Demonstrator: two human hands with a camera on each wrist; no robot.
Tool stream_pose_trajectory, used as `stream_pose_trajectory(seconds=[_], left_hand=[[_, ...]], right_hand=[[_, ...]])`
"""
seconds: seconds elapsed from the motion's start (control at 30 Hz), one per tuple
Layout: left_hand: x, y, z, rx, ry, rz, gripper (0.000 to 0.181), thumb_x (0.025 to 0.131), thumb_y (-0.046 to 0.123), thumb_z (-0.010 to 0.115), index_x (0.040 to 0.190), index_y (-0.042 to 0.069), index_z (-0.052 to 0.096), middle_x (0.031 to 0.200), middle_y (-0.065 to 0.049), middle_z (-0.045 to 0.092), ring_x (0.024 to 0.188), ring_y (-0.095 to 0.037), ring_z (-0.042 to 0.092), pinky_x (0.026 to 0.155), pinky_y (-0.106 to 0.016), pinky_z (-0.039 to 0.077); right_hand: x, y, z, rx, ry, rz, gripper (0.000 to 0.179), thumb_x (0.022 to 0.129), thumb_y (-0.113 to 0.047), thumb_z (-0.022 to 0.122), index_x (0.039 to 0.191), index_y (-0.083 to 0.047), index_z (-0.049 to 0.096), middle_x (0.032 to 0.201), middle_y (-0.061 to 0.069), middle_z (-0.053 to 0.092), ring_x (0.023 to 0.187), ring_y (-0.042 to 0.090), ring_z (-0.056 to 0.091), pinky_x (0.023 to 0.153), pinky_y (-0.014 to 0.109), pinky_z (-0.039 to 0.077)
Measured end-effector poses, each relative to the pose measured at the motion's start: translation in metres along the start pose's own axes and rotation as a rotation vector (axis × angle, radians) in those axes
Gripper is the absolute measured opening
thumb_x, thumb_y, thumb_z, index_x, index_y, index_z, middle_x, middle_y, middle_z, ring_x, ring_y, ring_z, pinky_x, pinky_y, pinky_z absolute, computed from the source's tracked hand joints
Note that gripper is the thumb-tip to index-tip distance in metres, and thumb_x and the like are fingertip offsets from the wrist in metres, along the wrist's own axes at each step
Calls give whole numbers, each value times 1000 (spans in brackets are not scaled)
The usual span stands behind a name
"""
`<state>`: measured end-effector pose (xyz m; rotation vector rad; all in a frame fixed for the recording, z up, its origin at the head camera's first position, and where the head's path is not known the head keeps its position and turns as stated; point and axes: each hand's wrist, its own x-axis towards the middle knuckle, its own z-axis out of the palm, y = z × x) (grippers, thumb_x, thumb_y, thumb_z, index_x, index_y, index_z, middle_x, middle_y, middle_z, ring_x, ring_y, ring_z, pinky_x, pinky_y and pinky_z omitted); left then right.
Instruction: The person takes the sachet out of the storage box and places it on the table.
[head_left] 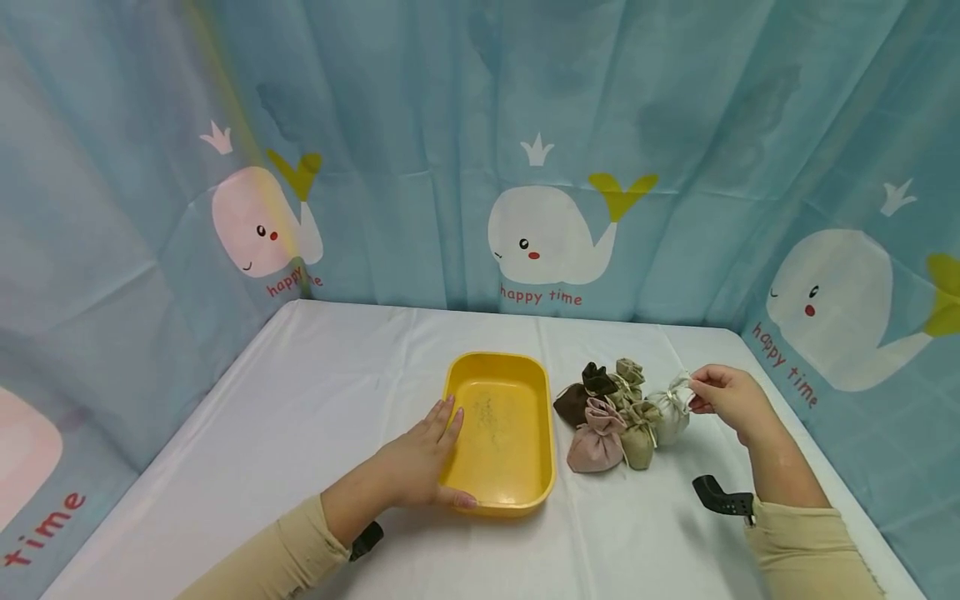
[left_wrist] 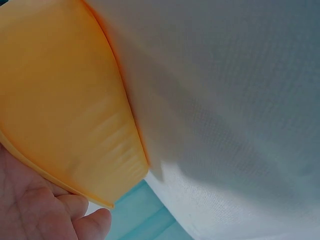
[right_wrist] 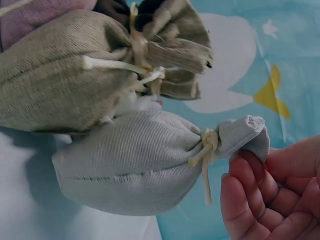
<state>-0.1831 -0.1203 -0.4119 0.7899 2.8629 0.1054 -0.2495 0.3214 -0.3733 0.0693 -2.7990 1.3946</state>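
Observation:
My right hand (head_left: 731, 402) pinches the gathered top of a pale grey drawstring pouch (right_wrist: 135, 165) between thumb and fingers. That pouch stands at the right end of a cluster of small tied pouches. Beside it are an olive pouch (head_left: 639, 440), a pink pouch (head_left: 596, 446) and a dark brown pouch (head_left: 573, 406), with another olive one (head_left: 628, 372) behind. My left hand (head_left: 420, 458) rests along the left rim of a yellow tray (head_left: 547, 450), fingers fairly straight. In the left wrist view, its fingers touch the rim over the tray's outer wall (left_wrist: 75, 115).
A white cloth (head_left: 315, 400) covers the table. Blue curtains (head_left: 405, 242) printed with whales hang behind and at both sides. The tray stands between my left hand and the pouches. Black wrist-camera mounts (head_left: 722, 497) stick out near both sleeves.

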Motion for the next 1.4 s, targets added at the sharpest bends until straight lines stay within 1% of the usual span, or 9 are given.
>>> stream_pose_trajectory(seconds=[0.2,0.4,0.53,0.73,0.83,1.0,1.2,1.3,1.4], left_hand=[[0,2,-1,-5,3,-1,125,60,89,34,147,3,7,151,-19,-4,139,-31,1,109,-43,20],[2,3,0,-1,4,6,125,60,89,33,147,4,6,151,-19,-4,139,-31,1,109,-42,21],[4,2,1,3,2,6,125,59,89,33,147,4,6,151,-19,-4,139,-31,0,109,-42,20],[2,0,0,4,-5,0,124,60,89,34,147,5,6,151,-19,-4,139,-31,0,109,-43,20],[1,-1,0,14,-14,-5,123,60,89,34,147,6,7,151,-19,-4,139,-31,0,108,-45,21],[0,-2,-3,17,-19,-7,121,61,88,35,147,7,11,151,-20,-2,139,-32,2,107,-49,23],[-1,-2,-6,-2,-30,-17,117,63,86,38,147,9,13,152,-19,0,139,-31,2,107,-50,22],[-2,-5,-10,18,-22,-32,112,66,86,32,148,13,12,152,-15,-2,139,-30,2,107,-52,19],[-3,-12,-18,73,22,-73,109,66,87,24,148,17,12,153,-13,-5,139,-30,-2,107,-57,12]], right_hand=[[3,1,8,9,-23,24,23,96,-9,45,99,12,54,79,8,62,66,11,60,62,26,52],[4,9,17,-12,-71,60,21,95,-10,47,97,9,55,77,7,62,67,15,60,64,33,53],[4,12,22,-11,-93,66,18,94,-7,47,96,8,55,74,6,60,66,16,59,63,33,53],[6,8,29,-70,-105,79,15,93,-8,50,93,5,57,73,7,58,66,17,56,63,34,52],[6,3,31,-136,-88,72,15,91,-12,55,87,1,59,72,6,59,66,18,57,61,33,50],[5,-5,24,-289,-33,17,16,88,-20,61,80,-5,62,71,5,62,66,18,56,56,30,45],[7,-16,12,-404,-96,-40,20,89,-25,60,81,-7,63,71,6,60,65,17,52,53,30,41],[8,-21,6,-476,-98,-91,19,89,-25,60,81,-7,63,71,3,60,64,16,51,53,30,41],[8,-25,0,-549,-22,-186,17,91,-19,57,88,-3,63,79,10,62,69,24,55,57,37,45]])
